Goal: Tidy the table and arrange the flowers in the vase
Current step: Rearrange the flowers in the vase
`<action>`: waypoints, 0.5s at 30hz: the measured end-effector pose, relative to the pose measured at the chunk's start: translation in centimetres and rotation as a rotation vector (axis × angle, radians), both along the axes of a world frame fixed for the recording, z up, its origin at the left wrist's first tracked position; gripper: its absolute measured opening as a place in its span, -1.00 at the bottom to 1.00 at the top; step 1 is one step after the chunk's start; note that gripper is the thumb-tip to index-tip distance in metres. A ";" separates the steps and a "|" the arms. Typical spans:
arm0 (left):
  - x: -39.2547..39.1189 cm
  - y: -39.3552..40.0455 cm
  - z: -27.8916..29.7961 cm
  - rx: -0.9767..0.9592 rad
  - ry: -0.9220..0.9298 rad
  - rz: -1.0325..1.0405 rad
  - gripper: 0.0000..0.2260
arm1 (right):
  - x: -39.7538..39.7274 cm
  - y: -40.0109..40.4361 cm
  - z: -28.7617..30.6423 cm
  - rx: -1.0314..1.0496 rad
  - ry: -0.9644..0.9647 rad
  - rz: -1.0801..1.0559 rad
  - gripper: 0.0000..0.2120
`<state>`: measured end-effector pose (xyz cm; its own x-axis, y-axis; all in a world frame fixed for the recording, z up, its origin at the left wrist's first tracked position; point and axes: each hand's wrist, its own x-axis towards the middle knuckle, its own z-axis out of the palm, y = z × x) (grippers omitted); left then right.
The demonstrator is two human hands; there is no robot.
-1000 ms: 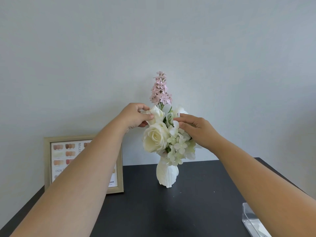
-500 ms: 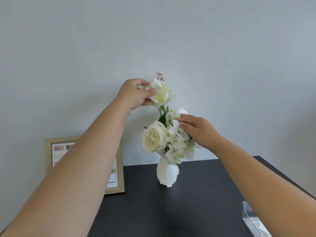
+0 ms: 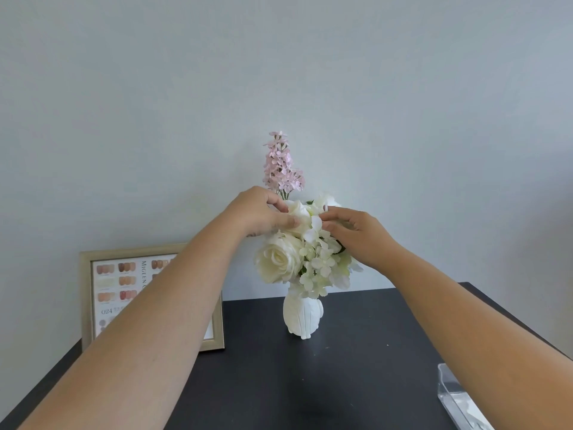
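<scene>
We are reaching both bare arms out over the black table (image 3: 356, 361) toward the white vase (image 3: 303, 315), which is standing upright near the table's far edge, close to the grey wall (image 3: 155, 103). The vase is holding a bunch of flowers: a large cream rose (image 3: 277, 260) is sitting low on the left side, a cluster of small white blossoms (image 3: 322, 268) is filling the right, and a pink flower spike (image 3: 280, 164) is rising straight up behind them. Our left hand (image 3: 259, 212) is pinching a smaller white rose (image 3: 299, 214) at the top of the bunch, thumb and fingertips closed on its petals. Our right hand (image 3: 361, 232) is curling in from the other side, its thumb and forefinger nipping a white petal just beside that same rose, so the two hands are nearly meeting over the bouquet. A gold picture frame (image 3: 86, 293) with colour swatches is leaning against the wall at the left, partly hidden by our left forearm. A clear plastic box (image 3: 455, 395) is lying at the table's near right corner, well apart from the vase.
</scene>
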<state>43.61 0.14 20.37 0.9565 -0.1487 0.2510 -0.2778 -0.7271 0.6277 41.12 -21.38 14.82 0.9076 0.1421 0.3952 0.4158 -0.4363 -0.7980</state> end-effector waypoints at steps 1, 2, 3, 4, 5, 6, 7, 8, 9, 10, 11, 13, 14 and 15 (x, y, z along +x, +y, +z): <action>-0.2 0.3 0.2 -0.017 0.018 -0.016 -0.68 | -0.1 0.0 0.1 0.010 0.005 -0.020 -0.83; -0.3 0.8 0.4 -0.050 0.026 -0.034 -0.68 | -0.2 -0.1 0.1 0.015 0.002 -0.036 -0.82; -0.4 1.2 0.5 -0.103 0.028 -0.051 -0.70 | -0.3 -0.2 0.1 0.011 -0.011 -0.047 -0.80; -0.5 1.7 0.6 -0.169 0.022 -0.067 -0.72 | -0.4 -0.3 0.1 0.000 -0.035 -0.057 -0.78; -0.6 2.0 0.4 -0.227 0.006 -0.083 -0.73 | -0.5 -0.3 0.1 -0.011 -0.064 -0.066 -0.76; -0.7 2.3 0.1 -0.257 -0.016 -0.094 -0.73 | -0.6 -0.4 0.1 -0.014 -0.088 -0.072 -0.72; -0.7 2.3 -0.2 -0.260 -0.037 -0.096 -0.72 | -0.5 -0.3 0.0 -0.015 -0.103 -0.068 -0.68; -0.7 2.2 -0.6 -0.251 -0.055 -0.092 -0.72 | -0.4 -0.2 -0.1 -0.029 -0.107 -0.060 -0.64; -0.7 1.9 -0.9 -0.244 -0.068 -0.088 -0.74 | -0.3 0.0 -0.3 -0.066 -0.107 -0.055 -0.61; -0.6 1.6 -1.2 -0.237 -0.076 -0.092 -0.75 | -0.3 0.2 -0.4 -0.116 -0.107 -0.055 -0.58; -0.5 1.1 -1.4 -0.221 -0.081 -0.101 -0.77 | -0.3 0.5 -0.6 -0.159 -0.105 -0.058 -0.56; -0.3 0.3 -1.7 -0.173 -0.090 -0.104 -0.82 | -0.2 0.9 -0.8 -0.210 -0.103 -0.064 -0.54; -0.2 0.1 -1.7 -0.155 -0.098 -0.098 -0.85 | -0.1 0.9 -0.8 -0.223 -0.103 -0.062 -0.54; -0.2 0.0 -1.7 -0.143 -0.102 -0.091 -0.87 | -0.1 0.8 -0.8 -0.224 -0.100 -0.054 -0.54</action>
<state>43.43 0.14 18.63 0.9094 -0.1890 0.3705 -0.4055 -0.6014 0.6884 41.00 -20.53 14.00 0.8740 0.1884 0.4479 0.4592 -0.6214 -0.6348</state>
